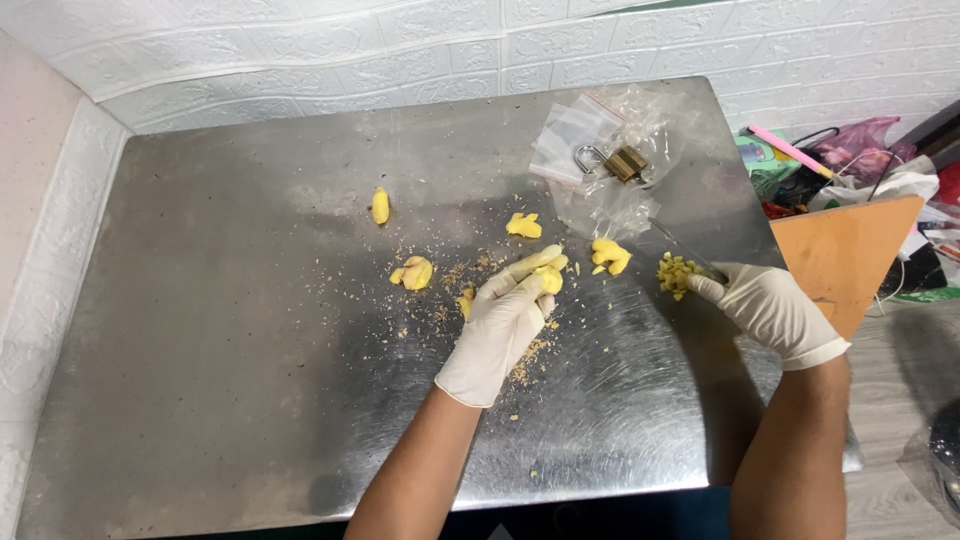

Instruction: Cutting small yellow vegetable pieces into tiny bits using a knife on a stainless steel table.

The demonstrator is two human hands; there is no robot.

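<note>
My arms come up from the bottom, closest to me, and both hands wear thin white gloves. Under them is the big metal table [250, 330], shiny and scratched, with a white wall [300, 40] behind it.

My left hand [500, 325] rests in the middle of the table. Its fingers are closed around a yellow chunk [549, 279], which pokes out just past my fingertips. The chunk is lumpy, peeled and bright yellow.

My right hand [770, 310] is off to the right. It is closed on a knife [680, 245]. The thin blade points up and left. A small pile of yellow bits [675, 274] sits right beside this hand, touching the blade.

More yellow pieces lie apart on the table: one [610, 256] between my hands, one [523, 226] above my left hand, one [414, 272] to its left and one [380, 206] far up left. Brown crumbs [450, 290] are scattered around my left hand.

Clear bags [600, 150] sit at the back with a brass padlock [618, 163] on them.
</note>
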